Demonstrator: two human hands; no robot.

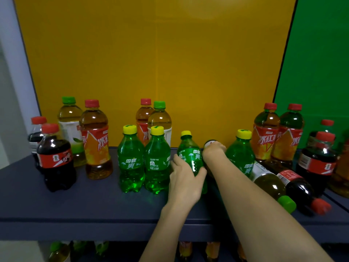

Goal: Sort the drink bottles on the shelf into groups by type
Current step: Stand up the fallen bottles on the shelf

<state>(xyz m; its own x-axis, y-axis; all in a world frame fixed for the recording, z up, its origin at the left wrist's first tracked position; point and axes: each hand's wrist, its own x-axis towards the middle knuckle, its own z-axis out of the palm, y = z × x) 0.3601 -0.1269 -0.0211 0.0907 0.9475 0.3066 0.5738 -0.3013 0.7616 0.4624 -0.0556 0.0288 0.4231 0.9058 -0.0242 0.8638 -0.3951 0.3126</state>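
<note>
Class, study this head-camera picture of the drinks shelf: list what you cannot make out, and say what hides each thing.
1. What the right hand grips: the hand covers it; only a dark, white-rimmed end shows.
2. Bottles on the lower shelf: cut off by the shelf edge and the frame bottom.
3. Rear cola bottle, far left: the front cola bottle hides its label.
4. Amber bottle, far right: cropped by the frame edge.

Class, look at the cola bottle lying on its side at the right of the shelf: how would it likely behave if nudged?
The lying cola bottle is round-bodied, so it would probably roll. Its red cap points toward the shelf edge, so it might slide off. It looks full, so likely heavy for its size.
</note>
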